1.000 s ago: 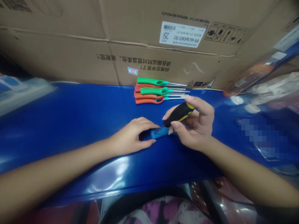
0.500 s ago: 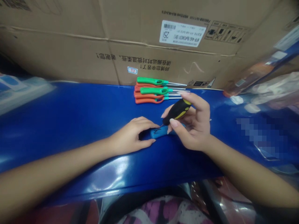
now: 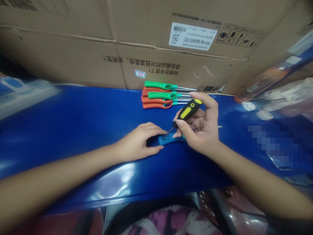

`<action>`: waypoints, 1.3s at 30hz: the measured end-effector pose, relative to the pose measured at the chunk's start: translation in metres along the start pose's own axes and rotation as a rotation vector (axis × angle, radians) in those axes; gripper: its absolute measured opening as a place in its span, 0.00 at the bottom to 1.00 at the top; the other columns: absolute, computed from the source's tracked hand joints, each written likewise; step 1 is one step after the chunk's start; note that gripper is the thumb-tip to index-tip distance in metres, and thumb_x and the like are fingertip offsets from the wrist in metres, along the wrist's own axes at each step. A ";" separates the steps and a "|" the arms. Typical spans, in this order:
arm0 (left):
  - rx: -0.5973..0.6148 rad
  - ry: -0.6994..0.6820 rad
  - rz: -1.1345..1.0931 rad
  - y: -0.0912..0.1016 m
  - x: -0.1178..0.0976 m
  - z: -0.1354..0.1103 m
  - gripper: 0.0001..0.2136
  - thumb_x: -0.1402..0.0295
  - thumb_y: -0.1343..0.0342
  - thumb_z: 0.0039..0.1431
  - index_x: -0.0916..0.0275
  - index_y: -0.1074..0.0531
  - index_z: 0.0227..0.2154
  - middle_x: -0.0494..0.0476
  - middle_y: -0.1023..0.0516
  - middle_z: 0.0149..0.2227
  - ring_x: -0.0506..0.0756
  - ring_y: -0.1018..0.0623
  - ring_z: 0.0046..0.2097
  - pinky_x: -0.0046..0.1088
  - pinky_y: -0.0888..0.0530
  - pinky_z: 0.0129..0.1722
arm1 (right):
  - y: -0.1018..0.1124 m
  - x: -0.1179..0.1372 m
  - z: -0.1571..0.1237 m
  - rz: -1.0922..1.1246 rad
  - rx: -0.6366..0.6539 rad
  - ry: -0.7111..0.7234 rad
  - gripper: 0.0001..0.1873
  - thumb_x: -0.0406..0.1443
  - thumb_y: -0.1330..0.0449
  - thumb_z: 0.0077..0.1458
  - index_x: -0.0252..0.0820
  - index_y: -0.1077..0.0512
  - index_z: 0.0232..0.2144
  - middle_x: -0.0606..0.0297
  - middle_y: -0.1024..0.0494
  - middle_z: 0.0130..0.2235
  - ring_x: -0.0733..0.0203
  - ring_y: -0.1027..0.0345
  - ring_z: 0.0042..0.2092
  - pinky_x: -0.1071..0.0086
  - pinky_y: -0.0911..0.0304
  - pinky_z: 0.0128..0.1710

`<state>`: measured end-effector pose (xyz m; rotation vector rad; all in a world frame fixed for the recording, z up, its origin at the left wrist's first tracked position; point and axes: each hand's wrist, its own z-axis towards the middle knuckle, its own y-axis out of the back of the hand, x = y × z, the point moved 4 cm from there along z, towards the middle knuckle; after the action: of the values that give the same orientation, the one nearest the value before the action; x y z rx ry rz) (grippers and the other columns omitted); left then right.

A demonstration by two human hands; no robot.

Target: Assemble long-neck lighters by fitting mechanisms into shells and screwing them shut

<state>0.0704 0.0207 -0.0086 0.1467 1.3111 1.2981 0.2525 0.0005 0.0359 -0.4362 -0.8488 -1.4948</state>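
My right hand (image 3: 200, 124) is closed around a black and yellow screwdriver (image 3: 187, 112), which tilts down to the left. Its thin tip meets the handle of a blue lighter (image 3: 168, 139), near a dark slot in that handle. The lighter lies on the blue table, its long end partly covered by my right hand, with a bit of metal tube showing beyond. My left hand (image 3: 140, 142) grips the lighter's left end between thumb and fingers.
Behind my hands lies a pile of several green and orange long-necked lighters (image 3: 158, 95). A large cardboard box (image 3: 85, 58) stands along the back of the blue table (image 3: 73, 130). At the right are a bottle of orange liquid (image 3: 261, 81) and plastic bags (image 3: 290, 96).
The screwdriver has turned in my right hand, so more yellow shows on its handle. My right fingers have shifted slightly. My left hand and the lighter stay almost in place.
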 end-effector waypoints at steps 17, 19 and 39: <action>-0.008 0.007 -0.015 0.001 -0.003 0.002 0.17 0.66 0.38 0.61 0.60 0.26 0.52 0.59 0.20 0.50 0.58 0.23 0.52 0.40 0.28 0.56 | 0.008 0.012 0.002 -0.187 0.051 0.109 0.31 0.37 0.40 0.62 0.56 0.41 0.65 0.58 0.26 0.53 0.54 0.24 0.41 0.66 0.24 0.25; -0.002 0.006 -0.017 0.001 -0.003 0.002 0.17 0.66 0.38 0.61 0.60 0.26 0.52 0.59 0.20 0.50 0.58 0.23 0.52 0.40 0.28 0.56 | 0.011 0.013 0.004 -0.204 0.022 0.112 0.29 0.37 0.39 0.62 0.57 0.39 0.64 0.59 0.27 0.57 0.54 0.23 0.42 0.64 0.23 0.27; 0.002 -0.002 -0.019 0.001 -0.003 0.003 0.18 0.67 0.37 0.60 0.61 0.27 0.53 0.59 0.20 0.49 0.58 0.23 0.51 0.39 0.29 0.55 | 0.019 0.020 0.010 -0.333 0.104 0.179 0.28 0.38 0.46 0.68 0.58 0.42 0.67 0.63 0.21 0.54 0.59 0.22 0.34 0.64 0.24 0.28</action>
<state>0.0728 0.0206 -0.0057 0.1369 1.3095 1.2798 0.2657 -0.0045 0.0612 -0.0822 -0.8806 -1.7553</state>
